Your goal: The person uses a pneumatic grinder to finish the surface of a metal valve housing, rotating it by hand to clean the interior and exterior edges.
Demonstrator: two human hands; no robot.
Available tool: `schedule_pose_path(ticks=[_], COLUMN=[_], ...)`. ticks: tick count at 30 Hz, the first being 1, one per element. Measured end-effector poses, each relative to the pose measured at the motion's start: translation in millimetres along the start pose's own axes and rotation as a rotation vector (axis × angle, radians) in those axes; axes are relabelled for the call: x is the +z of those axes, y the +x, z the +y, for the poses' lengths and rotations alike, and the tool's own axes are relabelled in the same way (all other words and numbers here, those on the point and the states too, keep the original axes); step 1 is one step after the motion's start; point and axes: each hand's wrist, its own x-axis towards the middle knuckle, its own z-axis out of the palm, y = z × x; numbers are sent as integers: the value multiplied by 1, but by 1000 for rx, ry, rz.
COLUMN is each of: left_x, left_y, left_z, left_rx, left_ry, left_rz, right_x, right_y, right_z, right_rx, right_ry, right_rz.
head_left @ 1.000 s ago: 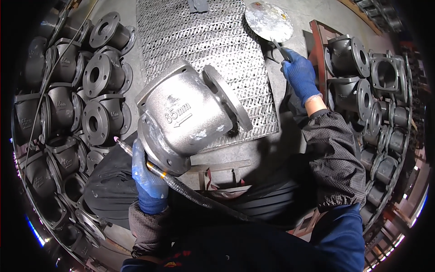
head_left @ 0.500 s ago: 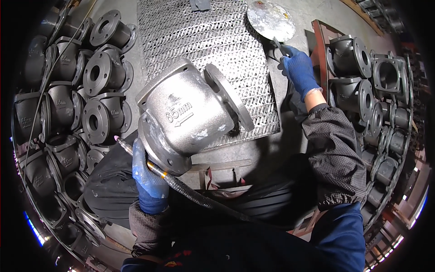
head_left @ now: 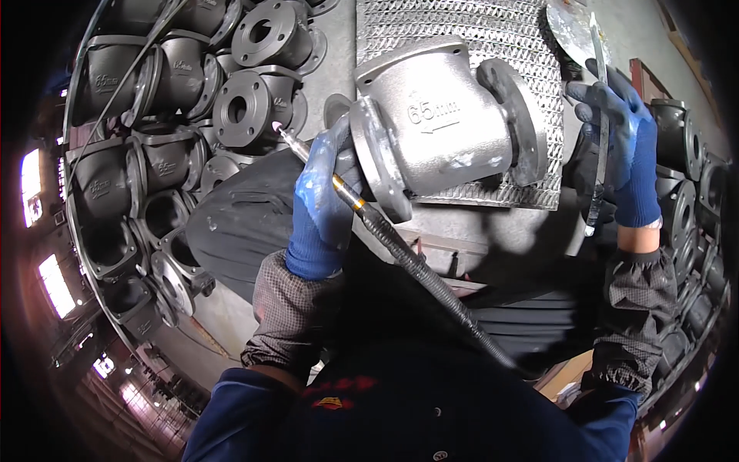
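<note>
A grey cast-iron valve body [head_left: 454, 115] with round flanges lies tilted in front of me, with pale filler-like patches on its lower side. My left hand [head_left: 323, 196], in a blue glove, is closed around a pencil grinder [head_left: 349, 192] with a pink tip and a ribbed black hose. That hand is also against the left flange. Off the right flange, my gloved right hand [head_left: 627, 135] holds a long, thin, flat spatula [head_left: 600, 146] nearly upright across its palm. Beyond it lies a round, smeared plate [head_left: 570, 35], partly covered by the spatula.
Under the valve body is a patterned metal mesh surface [head_left: 400, 23]. Stacked valve bodies [head_left: 173, 165] fill the left side, and more valve bodies [head_left: 677, 192] stand at the right. The grinder's hose [head_left: 439, 289] runs across my lap.
My right hand has drawn back from the round plate with the spatula, which now points upright. The view has shifted left, and the valve body is turned more level.
</note>
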Motion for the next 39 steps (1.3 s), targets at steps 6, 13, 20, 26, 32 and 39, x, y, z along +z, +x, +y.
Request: schedule_pose_path(ticks=[6, 13, 20, 26, 32, 39], left_x=[-21, -34, 8, -5, -9, 1], left_y=[21, 86, 110, 71, 37, 25], left_z=[16, -24, -34, -45, -18, -26], left_rx=[-363, 40, -287, 413, 61, 414], left_ry=[-547, -254, -683, -384, -516, -113], left_rz=[175, -131, -68, -178, -240, 11], right_x=[46, 65, 64, 56, 27, 23], right_y=[-20, -22, -29, -53, -75, -78], right_z=[3, 38, 53, 63, 91, 99], right_rx=[-169, -672, -740, -735, -454, -485], right_ry=[-126, -340, -569, -463, -460, -551], right_rz=[4, 152, 283, 266, 276, 333])
